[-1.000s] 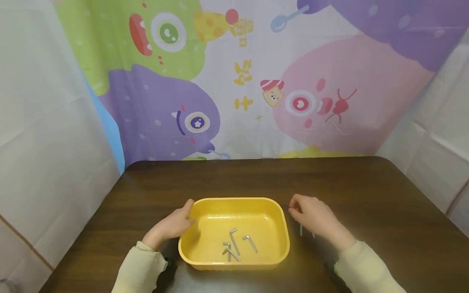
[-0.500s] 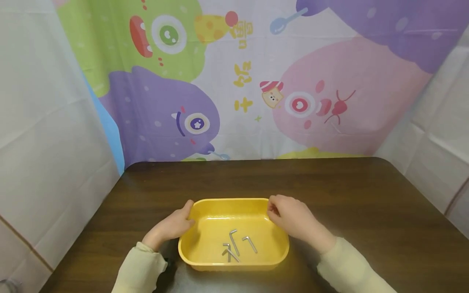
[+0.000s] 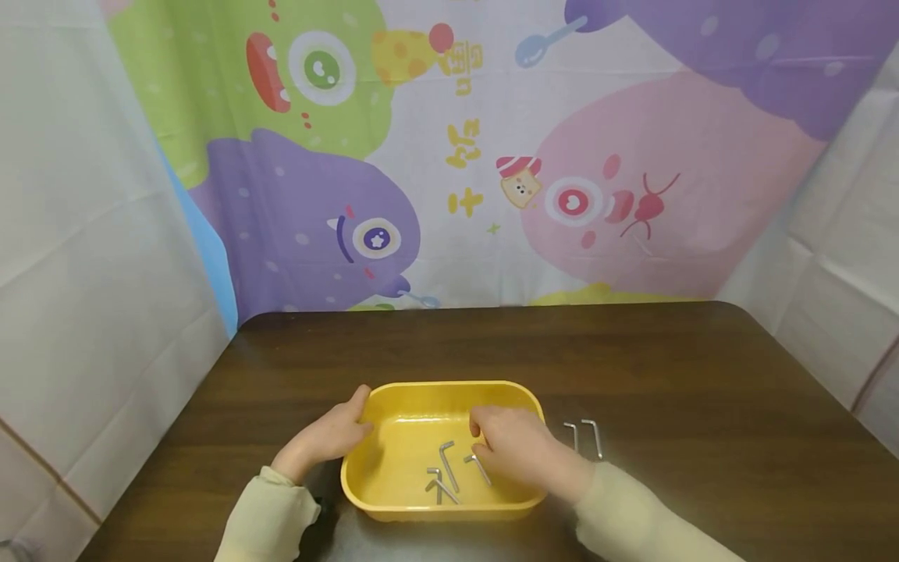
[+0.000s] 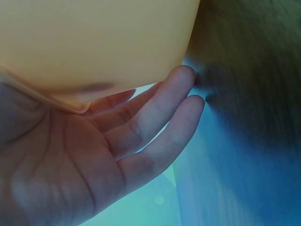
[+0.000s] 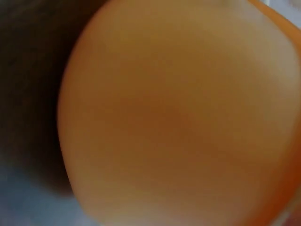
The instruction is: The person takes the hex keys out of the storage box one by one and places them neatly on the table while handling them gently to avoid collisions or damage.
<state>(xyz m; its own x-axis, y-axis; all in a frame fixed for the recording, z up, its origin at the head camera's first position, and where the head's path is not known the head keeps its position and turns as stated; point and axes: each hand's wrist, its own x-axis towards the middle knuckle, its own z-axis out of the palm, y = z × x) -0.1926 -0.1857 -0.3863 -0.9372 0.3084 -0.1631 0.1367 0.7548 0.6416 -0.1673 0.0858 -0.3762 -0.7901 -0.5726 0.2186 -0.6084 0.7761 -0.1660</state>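
Note:
A yellow plastic tray (image 3: 445,511) stands near the table's front, with several silver hex keys (image 3: 448,467) lying on its bottom. My left hand (image 3: 326,433) grips the tray's left end, thumb over the rim; in the left wrist view its fingers (image 4: 155,110) lie along the outer wall. Over the right half of the tray is my right hand (image 3: 520,449), thumb and forefinger bent and a little apart, nothing visible between them. A hex key (image 3: 481,471) lies just below those fingertips. The tray's outer wall (image 5: 174,117) fills the right wrist view, which shows no fingers.
Two more hex keys, one of them (image 3: 595,439) at the right, lie side by side on the dark wooden table (image 3: 688,375) beyond the right forearm. A printed cartoon curtain (image 3: 463,257) hangs behind the table, with pale sheets (image 3: 91,234) at the sides.
My right hand has moved left from above the two hex keys on the table, across the tray's right rim, to over its inside. My left hand keeps its hold on the tray.

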